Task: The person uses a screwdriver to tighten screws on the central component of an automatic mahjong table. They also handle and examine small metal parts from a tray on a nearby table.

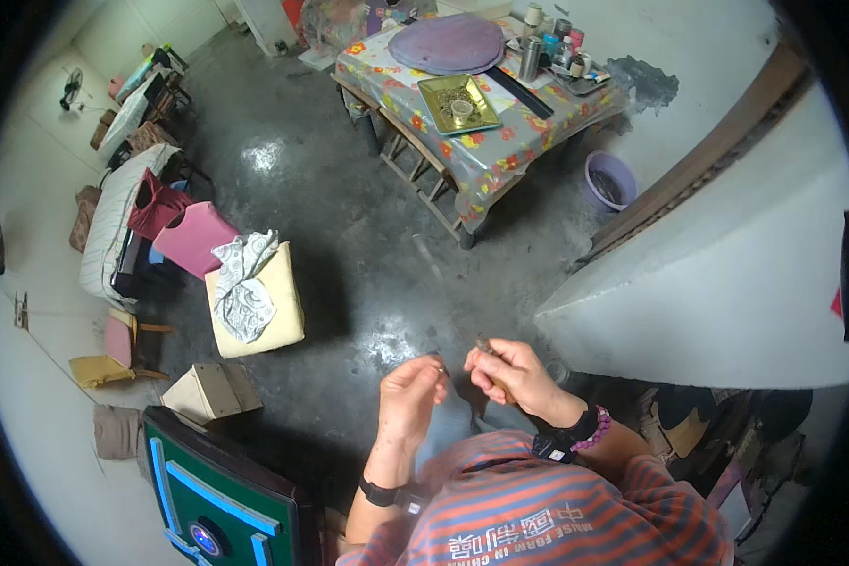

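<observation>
My left hand (411, 389) is closed in a pinch at lap height, thumb against the fingertips. A tiny dark thing (443, 371) shows at the fingertips, too small to name. Just to its right, my right hand (519, 379) is wrapped round a short, slim brownish object (484, 345). One end of it sticks out above the thumb; the fist hides most of the rest, so its kind is unclear. A small gap separates the two hands. Both are held over my lap, above a striped shirt (500, 491).
Ahead, a table (538, 141) with a flowered cover bears a gold tray (434, 94), a round purple mat (448, 42) and a flask (530, 58). A purple bucket (591, 179) stands beside it. Left are a cloth-draped chair (288, 316) and a green-topped game table (198, 453).
</observation>
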Tool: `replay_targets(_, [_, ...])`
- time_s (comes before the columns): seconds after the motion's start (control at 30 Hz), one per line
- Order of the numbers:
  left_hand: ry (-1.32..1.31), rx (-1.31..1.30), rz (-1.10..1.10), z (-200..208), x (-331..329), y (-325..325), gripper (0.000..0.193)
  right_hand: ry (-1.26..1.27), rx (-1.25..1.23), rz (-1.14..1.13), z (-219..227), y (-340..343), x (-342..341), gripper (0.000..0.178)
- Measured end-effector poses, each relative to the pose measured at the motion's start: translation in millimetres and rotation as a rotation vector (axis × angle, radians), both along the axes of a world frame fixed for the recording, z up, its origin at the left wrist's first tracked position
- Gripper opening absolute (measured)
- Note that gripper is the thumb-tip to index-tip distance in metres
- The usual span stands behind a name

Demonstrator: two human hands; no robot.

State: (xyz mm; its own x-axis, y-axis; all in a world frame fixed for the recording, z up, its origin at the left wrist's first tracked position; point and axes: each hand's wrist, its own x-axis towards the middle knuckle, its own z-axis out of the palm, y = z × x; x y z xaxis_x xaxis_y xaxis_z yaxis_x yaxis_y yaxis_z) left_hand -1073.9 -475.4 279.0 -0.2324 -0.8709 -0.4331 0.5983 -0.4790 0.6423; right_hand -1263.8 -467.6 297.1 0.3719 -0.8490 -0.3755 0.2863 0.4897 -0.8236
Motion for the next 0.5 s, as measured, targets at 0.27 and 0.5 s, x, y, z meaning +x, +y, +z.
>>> replay_targets(0.27, [-0.114, 0.016, -0.124, -1.2, -21.5, -182.1, 0.006, 0.086, 0.074, -0.533, -45.2, -154.4, -72.7, 0.023])
replay_targets(0.5, [-0.108, 0.135, -0.075, -49.8, -89.3, -310.6, 0.006, 0.447, 0.094, -0.661, -135.7, -316.6, -179.2, 0.025])
